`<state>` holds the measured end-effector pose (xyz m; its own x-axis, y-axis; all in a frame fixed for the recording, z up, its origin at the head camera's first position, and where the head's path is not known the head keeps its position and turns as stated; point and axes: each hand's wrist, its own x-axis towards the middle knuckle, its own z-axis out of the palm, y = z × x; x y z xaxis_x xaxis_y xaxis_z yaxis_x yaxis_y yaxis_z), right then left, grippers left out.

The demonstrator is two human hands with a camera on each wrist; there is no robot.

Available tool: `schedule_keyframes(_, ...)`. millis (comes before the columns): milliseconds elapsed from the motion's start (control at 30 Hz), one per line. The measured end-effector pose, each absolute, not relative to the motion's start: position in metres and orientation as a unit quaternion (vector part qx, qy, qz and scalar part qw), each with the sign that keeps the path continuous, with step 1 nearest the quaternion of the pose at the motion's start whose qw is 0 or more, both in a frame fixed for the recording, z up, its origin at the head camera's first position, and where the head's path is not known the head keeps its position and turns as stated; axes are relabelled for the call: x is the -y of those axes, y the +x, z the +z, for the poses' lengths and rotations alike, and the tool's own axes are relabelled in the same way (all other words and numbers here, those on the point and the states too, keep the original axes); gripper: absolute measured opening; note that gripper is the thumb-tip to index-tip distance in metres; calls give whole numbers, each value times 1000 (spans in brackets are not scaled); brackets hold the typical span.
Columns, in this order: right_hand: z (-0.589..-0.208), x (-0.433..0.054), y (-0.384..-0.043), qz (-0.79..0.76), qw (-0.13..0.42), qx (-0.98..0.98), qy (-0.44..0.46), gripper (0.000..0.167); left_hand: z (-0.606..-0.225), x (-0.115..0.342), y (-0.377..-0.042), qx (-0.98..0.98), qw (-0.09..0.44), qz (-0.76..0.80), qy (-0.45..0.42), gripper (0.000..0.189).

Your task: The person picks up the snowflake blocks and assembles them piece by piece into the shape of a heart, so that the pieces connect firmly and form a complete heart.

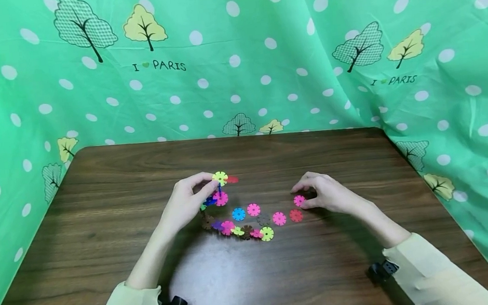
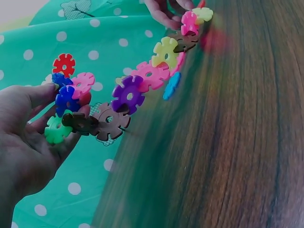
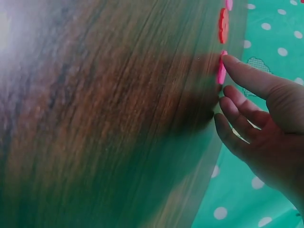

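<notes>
In the head view, my left hand [image 1: 184, 201] pinches one end of a chain of interlocking notched plastic discs, near a yellow-green disc [image 1: 220, 178]. A red disc [image 1: 233, 179] sticks out beside it. From there the chain curves down past a magenta disc [image 1: 220, 198] and along the table to another yellow-green disc [image 1: 266, 234]. Blue discs [image 2: 67, 99] and a green one [image 2: 56, 129] hang by the left palm in the left wrist view. My right hand [image 1: 328, 192] lies over a loose pink disc [image 1: 299, 200]; its thumb touches the disc, the fingers loosely bent.
Loose discs lie inside the chain's curve and to its right: a light-blue one [image 1: 238, 214], two pink, a greyish see-through one [image 1: 263, 219] and a red one [image 1: 295, 216]. A green dotted cloth [image 1: 238, 90] hangs behind and beside the brown wooden table [image 1: 111, 183].
</notes>
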<state>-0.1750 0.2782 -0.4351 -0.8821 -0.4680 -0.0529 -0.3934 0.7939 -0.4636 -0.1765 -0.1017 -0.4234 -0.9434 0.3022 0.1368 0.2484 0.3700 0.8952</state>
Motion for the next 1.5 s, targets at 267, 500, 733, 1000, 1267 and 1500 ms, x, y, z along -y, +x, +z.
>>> schedule_keyframes(267, -437, -279, -179, -216, 80, -945, -233, 24, -422, 105, -179, -833, 29, 524, 174, 18)
schedule_keyframes(500, -437, -279, -180, -218, 71, -945, -232, 21, -423, 104, -183, -833, 36, 521, 181, 19)
schedule_keyframes(733, -440, -282, -182, -262, 87, -941, -195, 21, -422, 99, -186, -829, 41, 527, 184, 20)
schedule_keyframes(1000, -435, -284, -184, -295, 69, -937, -175, 12, -416, 94, -185, -818, 52, 544, 178, 21)
schedule_keyframes(1267, -424, -272, -184, -342, 4, -926, -160, 11, -413, 88, -187, -813, 51, 556, 167, 22)
schedule_keyframes(1500, -404, -245, -181, -440, -43, -884, -152, 15, -409, 87, -182, -812, 18, 548, 200, 18)
